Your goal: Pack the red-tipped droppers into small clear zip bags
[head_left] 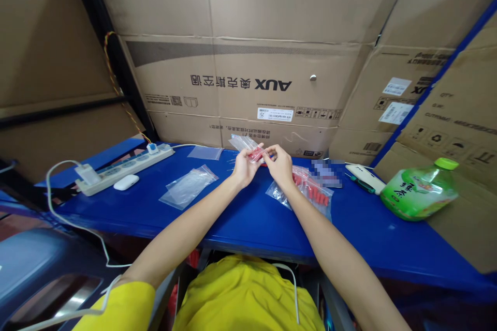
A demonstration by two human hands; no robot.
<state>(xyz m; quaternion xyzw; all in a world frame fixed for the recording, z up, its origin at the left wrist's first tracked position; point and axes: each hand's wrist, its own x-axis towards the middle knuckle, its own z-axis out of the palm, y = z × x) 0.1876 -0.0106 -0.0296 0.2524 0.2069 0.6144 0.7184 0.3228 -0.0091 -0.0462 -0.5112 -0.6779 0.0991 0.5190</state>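
My left hand (244, 166) and my right hand (279, 164) meet above the blue table (240, 217). Together they pinch a small clear plastic bag (248, 146) with red pieces inside. The left hand holds the bag's body while the right fingers grip its right end. Just right of my right hand lies a larger clear bag of red parts (310, 191) on the table.
Empty clear bags (188, 186) lie to the left, another bag (205, 152) behind them. A white power strip (124, 168) and a white case (126, 182) sit far left. A green bottle (419, 191) lies at right, a white device (365, 177) beside it. Cardboard boxes (240, 77) wall the back.
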